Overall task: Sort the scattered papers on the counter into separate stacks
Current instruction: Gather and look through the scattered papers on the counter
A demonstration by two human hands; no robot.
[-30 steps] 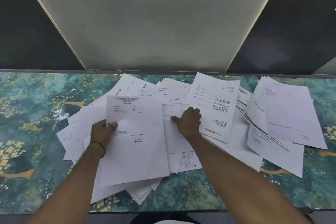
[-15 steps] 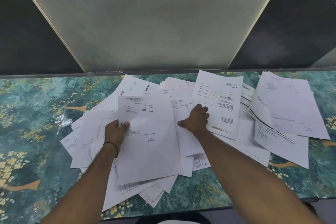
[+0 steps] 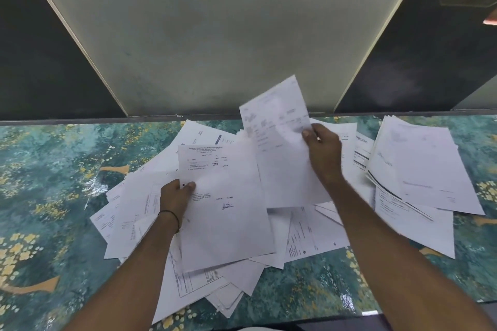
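Step in hand: pulling single sheets out of the pile; the sort looks early. Left hand pinches the left edge of a signed sheet, thumb on top, with the sheet lying over the middle of the scattered papers. Right hand grips a second sheet by its right edge, held off the pile at 1 o'clock from the signed one. A rough stack sits at 3 o'clock on the counter. Next move probably needs a header check, then a destination: that stack or bare counter at 9 o'clock. Thin sheets may cling together.
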